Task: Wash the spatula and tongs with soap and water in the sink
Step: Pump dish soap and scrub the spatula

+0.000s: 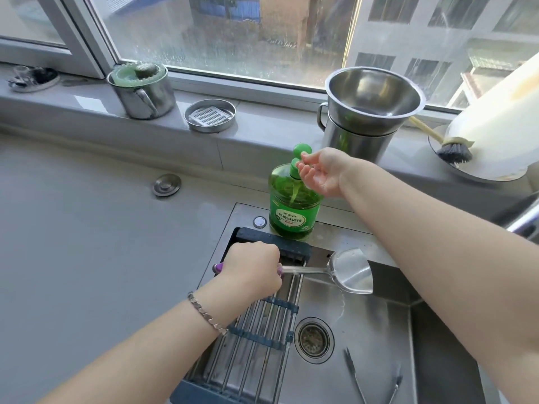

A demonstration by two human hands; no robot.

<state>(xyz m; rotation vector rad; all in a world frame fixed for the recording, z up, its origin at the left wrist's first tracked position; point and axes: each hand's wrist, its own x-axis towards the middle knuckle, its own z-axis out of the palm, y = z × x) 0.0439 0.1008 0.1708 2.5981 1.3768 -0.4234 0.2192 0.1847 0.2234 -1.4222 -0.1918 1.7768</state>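
My left hand grips the purple handle of a steel spatula, held level over the sink with its wet blade to the right and water trickling off it. My right hand is cupped beside the pump head of a green dish soap bottle that stands on the sink's back rim; its fingers touch the green nozzle. Metal tongs lie on the sink floor at the right of the drain.
A blue-framed wire rack spans the sink's left side under my left wrist. On the sill stand a lidded steel mug, a round tin, a steel bowl on a pot and a brush.
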